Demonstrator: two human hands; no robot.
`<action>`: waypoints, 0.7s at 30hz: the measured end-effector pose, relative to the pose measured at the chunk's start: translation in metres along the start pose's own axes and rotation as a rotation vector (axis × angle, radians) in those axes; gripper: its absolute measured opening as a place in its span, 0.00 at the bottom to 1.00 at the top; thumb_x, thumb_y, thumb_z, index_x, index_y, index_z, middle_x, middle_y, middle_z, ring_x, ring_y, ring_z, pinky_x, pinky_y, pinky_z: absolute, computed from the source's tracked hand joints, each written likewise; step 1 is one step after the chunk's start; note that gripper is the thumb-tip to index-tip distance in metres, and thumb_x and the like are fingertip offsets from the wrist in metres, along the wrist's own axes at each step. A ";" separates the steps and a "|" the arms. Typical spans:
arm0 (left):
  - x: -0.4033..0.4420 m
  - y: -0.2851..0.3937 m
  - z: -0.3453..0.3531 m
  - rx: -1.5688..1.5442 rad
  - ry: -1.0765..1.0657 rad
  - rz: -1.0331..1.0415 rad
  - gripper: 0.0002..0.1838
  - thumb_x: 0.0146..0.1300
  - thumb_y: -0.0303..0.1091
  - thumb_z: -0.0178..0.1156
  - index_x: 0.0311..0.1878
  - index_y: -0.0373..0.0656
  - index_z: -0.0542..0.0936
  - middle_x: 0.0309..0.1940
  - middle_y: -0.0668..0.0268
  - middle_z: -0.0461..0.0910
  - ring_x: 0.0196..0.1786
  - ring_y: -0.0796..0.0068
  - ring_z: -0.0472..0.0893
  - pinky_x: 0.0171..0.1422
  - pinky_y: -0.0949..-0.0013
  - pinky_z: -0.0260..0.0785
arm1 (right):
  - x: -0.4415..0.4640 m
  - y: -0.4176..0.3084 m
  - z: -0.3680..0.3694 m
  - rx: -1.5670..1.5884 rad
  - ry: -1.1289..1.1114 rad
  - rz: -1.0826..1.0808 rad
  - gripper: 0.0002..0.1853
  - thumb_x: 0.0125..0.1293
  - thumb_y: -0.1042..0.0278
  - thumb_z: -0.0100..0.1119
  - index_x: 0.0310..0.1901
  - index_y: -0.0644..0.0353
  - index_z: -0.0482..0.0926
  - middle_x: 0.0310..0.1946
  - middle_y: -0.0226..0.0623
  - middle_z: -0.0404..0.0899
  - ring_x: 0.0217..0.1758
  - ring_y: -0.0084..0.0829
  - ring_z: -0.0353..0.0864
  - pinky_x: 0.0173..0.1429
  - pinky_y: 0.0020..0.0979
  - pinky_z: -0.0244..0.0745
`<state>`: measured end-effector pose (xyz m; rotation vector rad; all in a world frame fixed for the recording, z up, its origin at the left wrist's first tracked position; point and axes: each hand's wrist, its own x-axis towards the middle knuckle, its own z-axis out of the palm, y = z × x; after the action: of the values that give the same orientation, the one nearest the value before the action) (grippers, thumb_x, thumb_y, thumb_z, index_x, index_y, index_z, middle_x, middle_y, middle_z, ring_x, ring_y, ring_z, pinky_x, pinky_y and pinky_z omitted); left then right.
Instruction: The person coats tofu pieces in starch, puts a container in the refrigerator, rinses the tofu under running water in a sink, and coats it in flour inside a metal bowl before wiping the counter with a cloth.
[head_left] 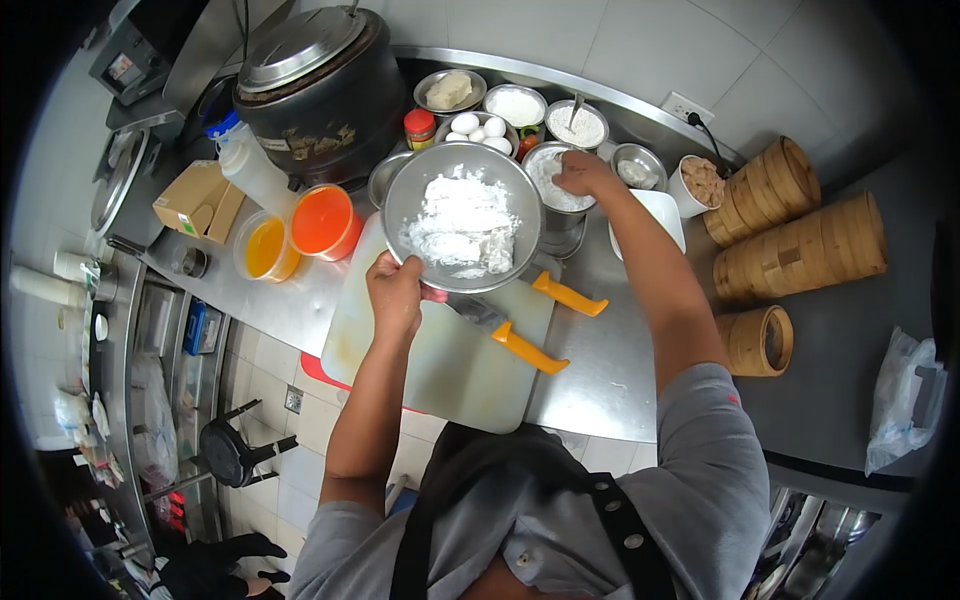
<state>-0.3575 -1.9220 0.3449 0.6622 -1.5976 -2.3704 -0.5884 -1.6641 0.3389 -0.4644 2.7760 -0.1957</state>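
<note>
My left hand grips the near rim of a metal bowl, which is raised over the cutting board. White powder covers pale pieces inside this bowl. My right hand reaches over a smaller bowl of white powder at the back of the counter; its fingertips are hard to make out against the powder. Two knives with yellow handles lie at the board's right side.
Behind are a bowl of eggs, a dough bowl and a big black pot. Orange and yellow containers stand left. Bamboo steamers and a meat container are right.
</note>
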 end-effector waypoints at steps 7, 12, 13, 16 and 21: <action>0.014 -0.007 0.002 0.036 -0.006 0.002 0.10 0.57 0.23 0.51 0.41 0.30 0.74 0.30 0.55 0.80 0.20 0.70 0.79 0.16 0.72 0.73 | 0.061 0.048 0.082 -0.157 0.186 -0.192 0.29 0.53 0.61 0.55 0.57 0.69 0.72 0.56 0.55 0.74 0.58 0.45 0.76 0.61 0.40 0.70; 0.013 -0.006 0.003 0.058 0.041 -0.010 0.11 0.56 0.23 0.50 0.42 0.30 0.73 0.32 0.54 0.80 0.19 0.71 0.79 0.16 0.73 0.73 | 0.073 0.047 0.064 0.025 0.044 -0.064 0.28 0.51 0.61 0.58 0.53 0.70 0.74 0.51 0.57 0.76 0.57 0.46 0.77 0.59 0.38 0.72; 0.013 -0.005 0.003 0.061 0.045 -0.011 0.11 0.56 0.22 0.50 0.42 0.30 0.73 0.32 0.54 0.80 0.19 0.71 0.79 0.16 0.73 0.73 | 0.075 0.052 0.060 0.051 0.049 -0.082 0.26 0.51 0.62 0.58 0.51 0.69 0.76 0.50 0.56 0.77 0.56 0.46 0.77 0.58 0.39 0.72; 0.013 -0.004 0.002 0.052 0.040 -0.004 0.11 0.56 0.23 0.50 0.42 0.29 0.73 0.31 0.54 0.80 0.19 0.70 0.79 0.16 0.73 0.73 | 0.060 0.043 0.029 0.000 -0.022 -0.168 0.25 0.50 0.63 0.58 0.49 0.70 0.75 0.51 0.56 0.76 0.56 0.46 0.76 0.59 0.39 0.72; 0.010 -0.003 -0.004 0.044 0.022 -0.002 0.10 0.56 0.23 0.50 0.41 0.29 0.74 0.30 0.54 0.80 0.18 0.70 0.79 0.16 0.73 0.74 | 0.034 0.017 0.020 -0.108 0.010 -0.028 0.22 0.52 0.65 0.60 0.48 0.67 0.76 0.51 0.56 0.76 0.57 0.43 0.77 0.57 0.39 0.73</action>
<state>-0.3641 -1.9286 0.3384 0.6965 -1.6444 -2.3274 -0.6174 -1.6618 0.3070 -0.5300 2.8010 -0.0548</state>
